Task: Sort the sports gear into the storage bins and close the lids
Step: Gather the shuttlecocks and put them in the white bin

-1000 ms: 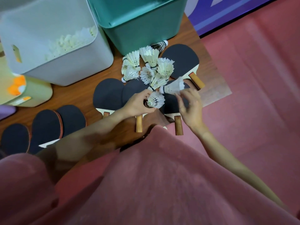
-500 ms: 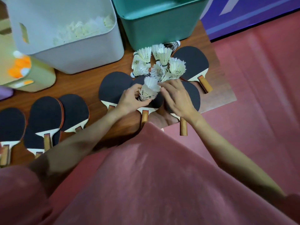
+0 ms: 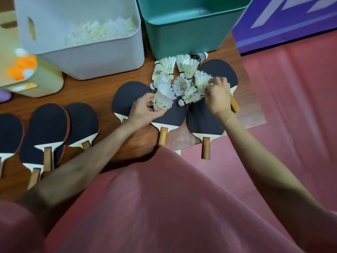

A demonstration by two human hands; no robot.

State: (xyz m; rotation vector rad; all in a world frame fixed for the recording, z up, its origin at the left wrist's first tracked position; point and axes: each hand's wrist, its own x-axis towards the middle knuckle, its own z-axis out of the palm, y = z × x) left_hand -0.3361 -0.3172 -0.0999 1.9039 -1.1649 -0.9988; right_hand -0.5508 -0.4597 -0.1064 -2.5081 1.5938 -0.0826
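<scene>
A loose pile of white shuttlecocks (image 3: 182,73) lies on the wooden table (image 3: 94,94), partly on black table tennis paddles (image 3: 171,117). My left hand (image 3: 144,110) grips a stacked bunch of shuttlecocks (image 3: 163,96) by its lower end. My right hand (image 3: 217,95) pinches a shuttlecock (image 3: 201,81) at the right side of the pile. Behind stand a grey bin (image 3: 94,55) with several shuttlecocks inside, a teal bin (image 3: 191,31) and a beige bin (image 3: 38,83) with orange and white balls.
More black paddles (image 3: 47,128) lie along the table's left front. A red mat (image 3: 291,115) covers the floor to the right, with a purple mat (image 3: 291,19) beyond. My red garment fills the lower view. No lids are visible.
My right hand has moved from the bunch in my left hand up and right to the pile and taken hold of another shuttlecock. My left hand still holds the stacked bunch.
</scene>
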